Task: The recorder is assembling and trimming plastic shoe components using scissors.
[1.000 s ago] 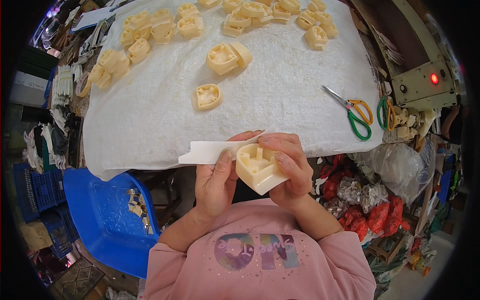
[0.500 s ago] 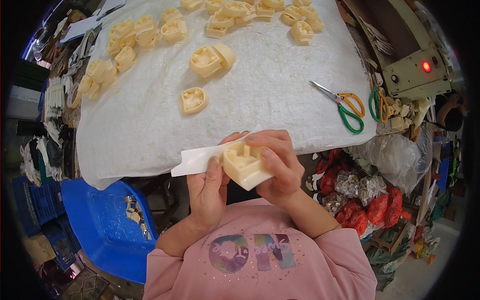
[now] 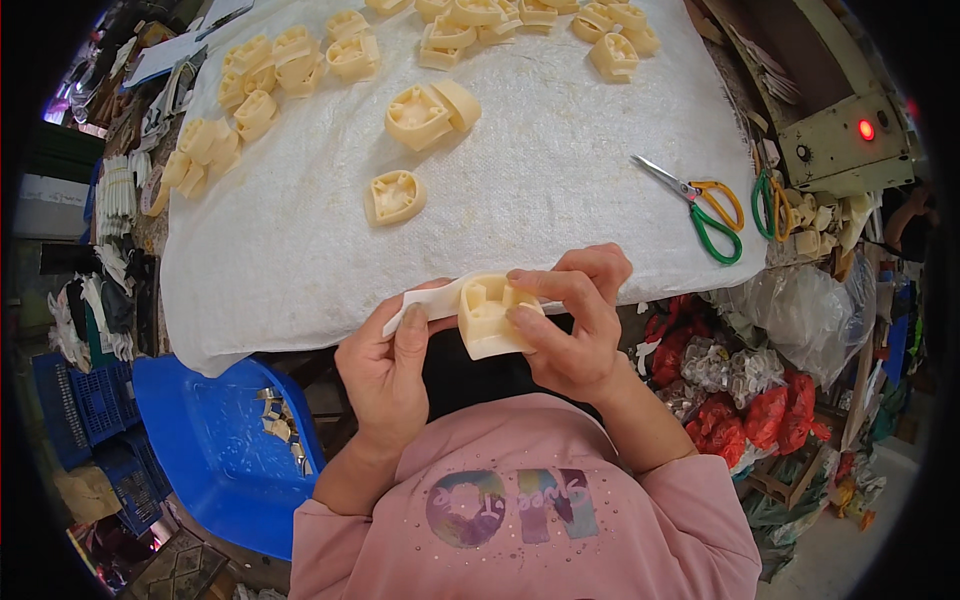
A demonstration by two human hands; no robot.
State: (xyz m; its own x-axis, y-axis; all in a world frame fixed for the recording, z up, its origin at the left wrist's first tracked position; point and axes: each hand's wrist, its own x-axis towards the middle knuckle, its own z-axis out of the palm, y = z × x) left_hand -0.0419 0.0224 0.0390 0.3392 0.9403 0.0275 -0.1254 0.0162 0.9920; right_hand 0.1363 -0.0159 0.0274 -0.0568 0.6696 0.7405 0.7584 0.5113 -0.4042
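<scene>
Over the table's near edge, my right hand (image 3: 578, 328) grips a cream, hollow plastic piece (image 3: 490, 335) with small posts inside, its fingers and thumb closed on the right wall. My left hand (image 3: 385, 372) pinches the loose end of a white strip (image 3: 430, 302) between thumb and fingers. From there the strip runs to the left side of the plastic piece and touches it. What holds the strip against the piece at the far side is hidden. A similar single cream piece (image 3: 396, 196) lies on the white cloth ahead of my hands.
Scissors (image 3: 705, 207) with green and yellow handles lie on the white cloth (image 3: 560, 190) at right. Several cream pieces (image 3: 355, 57) sit along the far and left sides. A blue tub (image 3: 200, 455) stands lower left, with scraps inside. Red bags (image 3: 765, 415) lie lower right.
My left hand has slid outward along the strip to its loose end, away from the plastic piece. My right hand has turned the piece more upright and moved slightly right.
</scene>
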